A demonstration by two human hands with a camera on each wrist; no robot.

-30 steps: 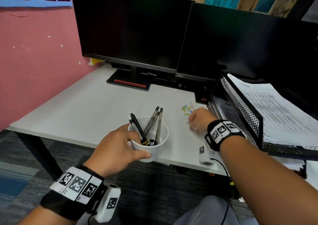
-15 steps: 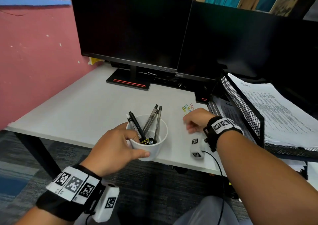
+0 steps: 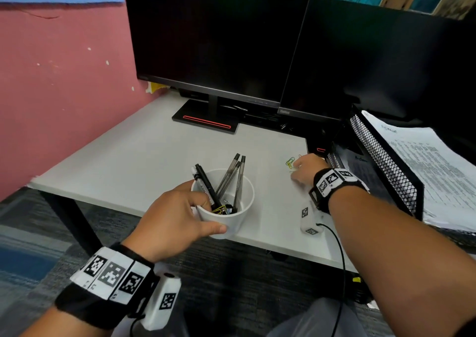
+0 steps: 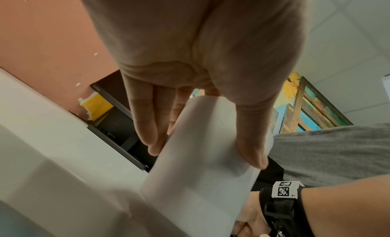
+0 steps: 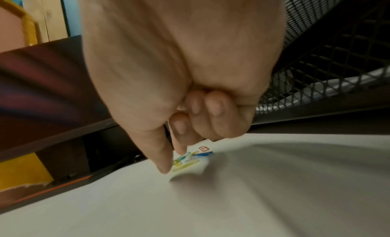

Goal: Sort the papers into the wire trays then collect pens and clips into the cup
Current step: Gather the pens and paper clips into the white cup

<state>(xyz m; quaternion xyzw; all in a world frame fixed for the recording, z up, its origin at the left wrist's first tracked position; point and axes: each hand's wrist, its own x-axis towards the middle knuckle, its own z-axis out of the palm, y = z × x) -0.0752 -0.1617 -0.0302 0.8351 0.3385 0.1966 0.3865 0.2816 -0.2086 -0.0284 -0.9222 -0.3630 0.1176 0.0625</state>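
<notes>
My left hand grips the white cup at the desk's front edge, fingers on its far left side and thumb on the near wall. Several pens and some clips stand in it. The left wrist view shows the cup between thumb and fingers of that hand. My right hand hovers over loose coloured paper clips beside the wire tray. In the right wrist view its thumb and forefinger point down at the clips, other fingers curled; no clip shows between them.
Two dark monitors stand at the back of the white desk, one on a flat black base. Printed papers lie in the black mesh tray's top tier at the right. A pink wall runs along the left.
Half a second ago my right hand had drawn back toward the cup; it has now returned to the clips by the tray. The left hand keeps its hold on the cup.
</notes>
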